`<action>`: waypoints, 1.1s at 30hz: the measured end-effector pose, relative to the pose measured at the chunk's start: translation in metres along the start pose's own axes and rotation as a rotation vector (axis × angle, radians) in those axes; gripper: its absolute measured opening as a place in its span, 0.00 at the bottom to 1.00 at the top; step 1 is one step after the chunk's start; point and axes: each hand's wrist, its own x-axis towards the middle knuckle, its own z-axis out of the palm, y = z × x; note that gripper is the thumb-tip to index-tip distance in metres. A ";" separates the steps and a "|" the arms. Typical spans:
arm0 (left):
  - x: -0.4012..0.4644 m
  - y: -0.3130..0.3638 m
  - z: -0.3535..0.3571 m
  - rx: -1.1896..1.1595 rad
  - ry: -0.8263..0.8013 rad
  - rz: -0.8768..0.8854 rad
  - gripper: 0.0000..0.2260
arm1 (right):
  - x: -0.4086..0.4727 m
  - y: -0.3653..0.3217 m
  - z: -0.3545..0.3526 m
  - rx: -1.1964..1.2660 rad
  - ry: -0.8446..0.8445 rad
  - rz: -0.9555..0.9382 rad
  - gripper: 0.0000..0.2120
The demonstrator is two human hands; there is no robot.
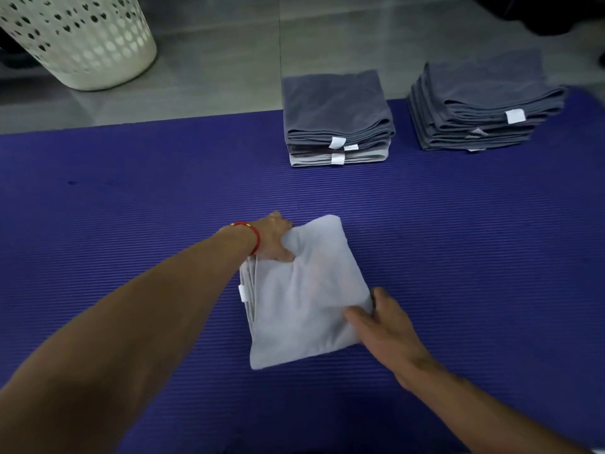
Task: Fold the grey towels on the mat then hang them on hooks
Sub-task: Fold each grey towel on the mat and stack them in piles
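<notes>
- step in hand looks like lifting the folded towel [304, 296] off the mat [131, 178] at frame centre; keep the layers pinched so they don't splay.
- left hand [273, 239] grips its upper left corner; right hand [381, 322] lies flat, fingers straight, on its right edge.
- towel: pale grey, square, white tag on its left edge.

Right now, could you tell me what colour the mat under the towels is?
The mat is deep blue-purple with fine ribbing, clearest in the head view.
</notes>
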 end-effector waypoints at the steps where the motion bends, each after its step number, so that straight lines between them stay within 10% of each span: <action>1: -0.002 0.000 -0.002 -0.036 -0.025 -0.018 0.27 | 0.000 -0.002 -0.008 0.064 0.025 0.003 0.09; 7: -0.052 0.006 0.035 -1.271 -0.226 -0.062 0.20 | 0.038 -0.010 -0.090 0.486 0.277 0.050 0.17; 16: -0.098 0.040 0.097 -1.262 -0.110 -0.177 0.13 | 0.011 0.047 -0.061 -0.050 0.113 0.140 0.23; 25: -0.111 0.050 0.030 -1.647 0.036 -0.243 0.14 | -0.008 -0.006 -0.087 0.925 -0.101 0.194 0.16; 33: -0.085 0.063 -0.124 -1.733 0.361 -0.057 0.07 | 0.058 -0.160 -0.159 0.865 -0.037 -0.086 0.06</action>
